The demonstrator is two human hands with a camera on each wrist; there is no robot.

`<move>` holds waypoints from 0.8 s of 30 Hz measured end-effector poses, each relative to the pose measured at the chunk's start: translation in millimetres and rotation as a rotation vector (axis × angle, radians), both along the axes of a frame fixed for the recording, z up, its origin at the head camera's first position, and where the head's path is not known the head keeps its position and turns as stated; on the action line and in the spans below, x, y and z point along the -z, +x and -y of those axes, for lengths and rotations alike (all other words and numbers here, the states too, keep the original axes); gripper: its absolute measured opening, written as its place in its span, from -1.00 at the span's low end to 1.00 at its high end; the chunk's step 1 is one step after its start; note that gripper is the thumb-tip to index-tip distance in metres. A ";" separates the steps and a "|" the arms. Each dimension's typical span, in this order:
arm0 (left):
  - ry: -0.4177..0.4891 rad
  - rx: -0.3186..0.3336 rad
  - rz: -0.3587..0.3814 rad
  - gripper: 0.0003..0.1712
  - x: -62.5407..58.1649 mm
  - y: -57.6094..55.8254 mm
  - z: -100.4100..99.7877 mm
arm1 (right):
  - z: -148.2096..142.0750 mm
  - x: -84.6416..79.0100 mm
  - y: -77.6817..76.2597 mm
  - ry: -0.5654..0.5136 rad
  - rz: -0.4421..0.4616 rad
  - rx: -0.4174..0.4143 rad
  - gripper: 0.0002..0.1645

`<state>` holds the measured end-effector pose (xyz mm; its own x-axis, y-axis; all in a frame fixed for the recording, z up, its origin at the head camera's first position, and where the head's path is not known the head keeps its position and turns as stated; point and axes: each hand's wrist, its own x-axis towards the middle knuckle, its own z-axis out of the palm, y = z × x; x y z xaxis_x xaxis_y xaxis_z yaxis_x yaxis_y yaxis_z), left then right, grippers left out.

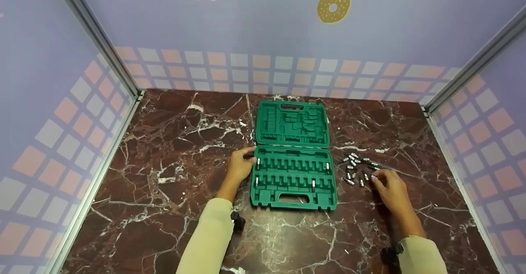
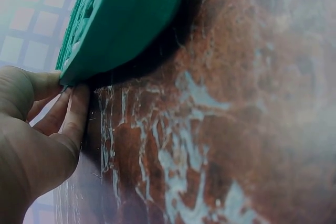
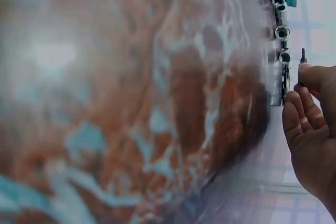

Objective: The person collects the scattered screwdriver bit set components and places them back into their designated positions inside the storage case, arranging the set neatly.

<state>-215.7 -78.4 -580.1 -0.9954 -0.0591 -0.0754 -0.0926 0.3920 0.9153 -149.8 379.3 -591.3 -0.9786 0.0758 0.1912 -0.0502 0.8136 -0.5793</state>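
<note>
A green socket-set case [image 1: 292, 171] lies unfolded on the marbled table, its moulded lid [image 1: 292, 123] laid back behind the base. Several silver bit sockets stand in the base's slots, among them one bit socket [image 1: 313, 183] in the front row. My left hand [image 1: 240, 166] grips the base's left edge near the hinge, thumb on the rim and fingers against the side. To the right, beside a loose pile of bit sockets [image 1: 352, 159], my right hand [image 1: 392, 188] pinches a small bit [image 3: 303, 56] between thumb and fingers. Its dark tip sticks up past the thumb.
Brown marbled tabletop [image 1: 197, 142] surrounds the case. A lilac patterned wall [image 1: 263, 27] closes off the back, and similar panels stand at left and right. Several more silver bit sockets lie scattered just left of the right hand.
</note>
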 end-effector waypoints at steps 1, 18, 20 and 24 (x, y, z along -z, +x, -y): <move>-0.001 -0.002 0.004 -0.58 0.1 0.2 -0.3 | 1.1 -1.1 -0.4 -0.007 0.002 -0.001 -0.84; -0.013 -0.015 -0.032 -0.59 0.6 -0.1 -1.2 | 39.1 -22.7 -12.5 -0.109 -0.018 -0.086 -0.84; -0.003 -0.010 -0.024 -0.59 0.4 0.0 -1.4 | 45.5 -23.3 -13.4 -0.131 -0.024 -0.102 -0.85; 0.014 -0.002 0.000 -0.58 1.0 0.7 -1.9 | 59.8 -24.4 -14.8 -0.187 -0.031 -0.147 -0.85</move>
<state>-215.0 -76.5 -581.2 -0.9953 -0.0598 -0.0763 -0.0934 0.3791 0.9206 -164.6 319.5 -566.9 -0.9755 -0.0300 0.2178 -0.1805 0.6749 -0.7155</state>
